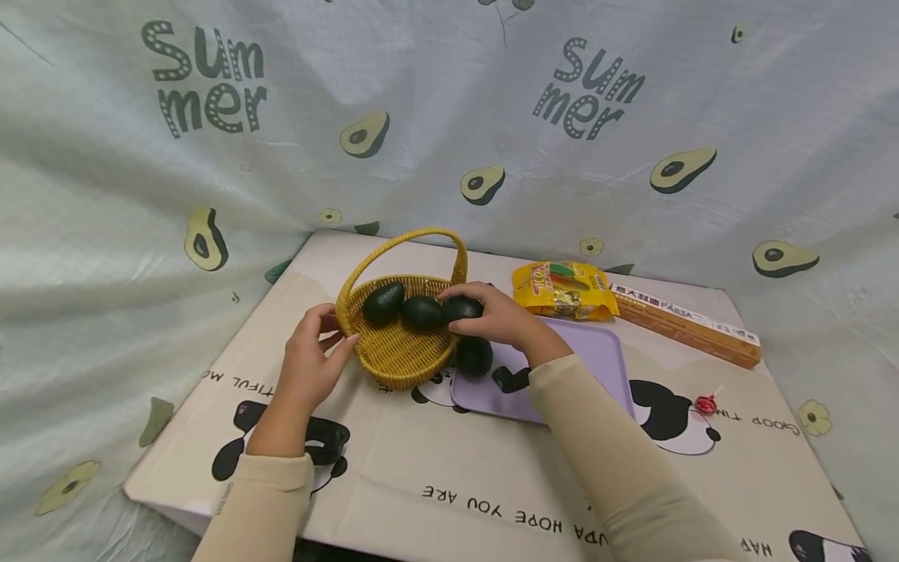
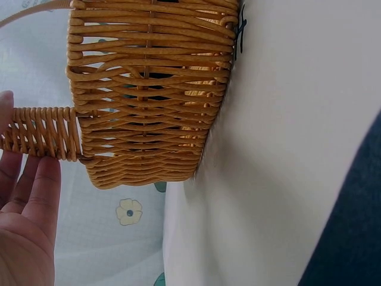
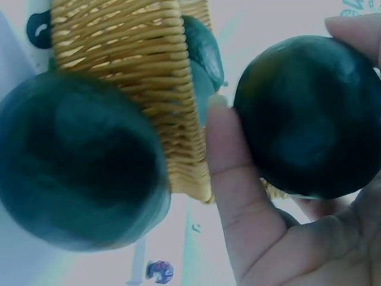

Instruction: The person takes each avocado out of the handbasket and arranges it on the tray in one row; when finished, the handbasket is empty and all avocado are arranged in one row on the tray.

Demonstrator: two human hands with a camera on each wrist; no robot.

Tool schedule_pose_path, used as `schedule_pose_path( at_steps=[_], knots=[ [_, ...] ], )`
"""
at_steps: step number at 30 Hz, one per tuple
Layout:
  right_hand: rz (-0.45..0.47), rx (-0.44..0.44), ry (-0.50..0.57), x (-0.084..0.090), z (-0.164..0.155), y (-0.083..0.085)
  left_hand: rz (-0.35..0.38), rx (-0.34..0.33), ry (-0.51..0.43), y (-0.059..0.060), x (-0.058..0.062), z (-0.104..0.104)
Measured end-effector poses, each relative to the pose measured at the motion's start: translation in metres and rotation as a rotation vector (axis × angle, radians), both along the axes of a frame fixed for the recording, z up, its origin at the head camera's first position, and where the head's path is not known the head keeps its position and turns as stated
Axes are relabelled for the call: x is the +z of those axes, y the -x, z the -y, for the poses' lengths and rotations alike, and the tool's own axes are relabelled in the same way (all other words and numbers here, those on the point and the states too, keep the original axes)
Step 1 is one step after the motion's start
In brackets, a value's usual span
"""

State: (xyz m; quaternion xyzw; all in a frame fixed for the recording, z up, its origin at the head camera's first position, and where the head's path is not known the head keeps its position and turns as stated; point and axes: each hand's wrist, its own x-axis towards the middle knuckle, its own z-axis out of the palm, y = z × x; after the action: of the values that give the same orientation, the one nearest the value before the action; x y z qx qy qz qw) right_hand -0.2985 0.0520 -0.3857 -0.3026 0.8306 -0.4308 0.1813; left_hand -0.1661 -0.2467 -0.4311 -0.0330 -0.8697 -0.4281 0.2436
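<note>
A yellow wicker basket with an arched handle stands on the table, two dark green avocados lying inside. My left hand grips the handle's base at the basket's left side, thumb on one face and fingers behind the woven band. Over the right rim, my right hand holds another avocado between thumb and fingers, close beside those inside. One more avocado rests on the purple tray just right of the basket, below my right hand.
Behind the tray lies a yellow snack bag, with a long pasta box to its right. A red-wrapped lollipop sits on the printed tablecloth at right. A patterned curtain hangs behind the table.
</note>
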Motion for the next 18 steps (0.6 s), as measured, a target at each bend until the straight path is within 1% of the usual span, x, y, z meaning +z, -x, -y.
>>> schedule_pose_path(
  at_steps=[2,5,9,13,18],
  knots=[
    [0.002,-0.021,-0.01,-0.001,-0.003,0.0,-0.004,0.001,0.002,0.0,0.0,0.0],
    [0.031,-0.044,-0.004,-0.001,-0.008,-0.001,-0.006,-0.001,0.003,0.001,-0.001,0.0],
    [0.078,-0.048,0.022,-0.001,-0.015,-0.003,-0.004,-0.005,0.0,0.001,-0.001,0.0],
    [0.088,-0.059,0.027,-0.003,-0.023,-0.003,-0.003,-0.001,0.0,0.001,-0.001,0.0],
    [0.084,-0.113,0.033,-0.005,-0.033,-0.005,-0.005,0.002,0.001,0.0,0.0,0.0]
  ],
)
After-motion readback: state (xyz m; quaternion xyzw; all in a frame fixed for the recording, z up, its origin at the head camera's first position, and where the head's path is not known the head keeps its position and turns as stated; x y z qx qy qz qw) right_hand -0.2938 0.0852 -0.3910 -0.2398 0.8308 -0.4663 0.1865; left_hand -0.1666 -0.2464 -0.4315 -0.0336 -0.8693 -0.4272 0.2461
